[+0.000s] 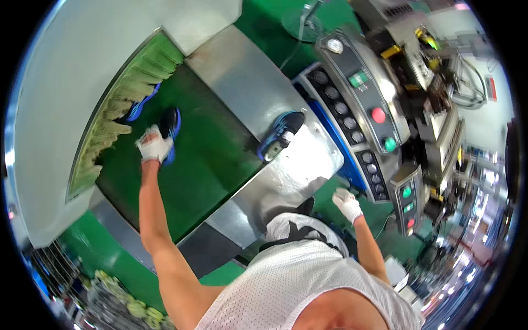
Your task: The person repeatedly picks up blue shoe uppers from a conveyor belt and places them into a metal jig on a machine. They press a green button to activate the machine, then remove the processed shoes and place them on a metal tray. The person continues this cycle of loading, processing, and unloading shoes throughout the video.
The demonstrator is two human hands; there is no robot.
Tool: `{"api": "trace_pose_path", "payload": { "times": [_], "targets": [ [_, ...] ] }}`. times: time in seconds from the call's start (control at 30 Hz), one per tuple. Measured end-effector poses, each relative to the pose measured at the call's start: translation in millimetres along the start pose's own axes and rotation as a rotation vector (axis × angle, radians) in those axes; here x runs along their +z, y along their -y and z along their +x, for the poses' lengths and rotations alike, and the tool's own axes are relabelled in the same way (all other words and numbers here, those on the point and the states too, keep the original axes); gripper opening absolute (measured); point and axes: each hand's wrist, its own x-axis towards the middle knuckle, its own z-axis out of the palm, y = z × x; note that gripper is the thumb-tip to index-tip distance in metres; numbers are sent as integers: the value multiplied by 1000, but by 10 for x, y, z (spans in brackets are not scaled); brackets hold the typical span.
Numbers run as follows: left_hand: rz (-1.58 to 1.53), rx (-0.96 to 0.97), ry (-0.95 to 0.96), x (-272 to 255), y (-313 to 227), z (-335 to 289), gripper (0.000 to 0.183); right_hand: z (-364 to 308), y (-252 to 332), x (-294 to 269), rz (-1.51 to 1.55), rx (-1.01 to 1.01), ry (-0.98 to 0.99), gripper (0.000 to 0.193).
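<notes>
At the machine's mouth, my left hand (154,144), in a white knit glove with a reddish patch, is closed on the side of a black and blue sports shoe (171,125) on the green conveyor belt (203,148). Another blue and black shoe (138,107) lies partly under the green strip curtain (124,93). A third such shoe (286,131) rests on the metal ledge to the right. My right hand (346,204), also in a white glove, hangs low beside the machine panels with its fingers curled in; no object shows in it.
A pale machine housing (60,99) rises at the left above the curtain. On the right stands a control panel (360,88) with dials, a red button and green buttons, and a smaller button box (407,201). Metal plates (236,66) border the belt.
</notes>
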Motion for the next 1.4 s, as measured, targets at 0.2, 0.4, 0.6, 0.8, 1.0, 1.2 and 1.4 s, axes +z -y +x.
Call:
{"api": "trace_pose_path", "payload": {
  "times": [0.2,0.4,0.6,0.8,1.0,1.2,1.4],
  "targets": [
    [-324,-10,217,305,-699,-1462,78,143,289,-89,149,-92,74,55],
    [-1149,192,256,-537,-1707,-2586,66,-183,878,-597,578,-283,221,59],
    [-714,1123,210,-1217,-2648,-2229,74,-205,1158,-816,1520,-413,1160,63],
    [-982,1209,182,-2626,-4498,-2149,60,-314,485,-1933,1937,-375,428,32],
    [-570,1235,-218,-3019,-6193,-1136,56,-426,-620,-2186,2188,-846,339,92],
    [-526,1019,-410,-2642,-7750,-15,73,-477,-924,-2287,2170,-736,87,95],
    [-391,650,-511,-2605,-8493,139,69,-661,-954,-2530,2243,-677,-131,95]
  ]
}}
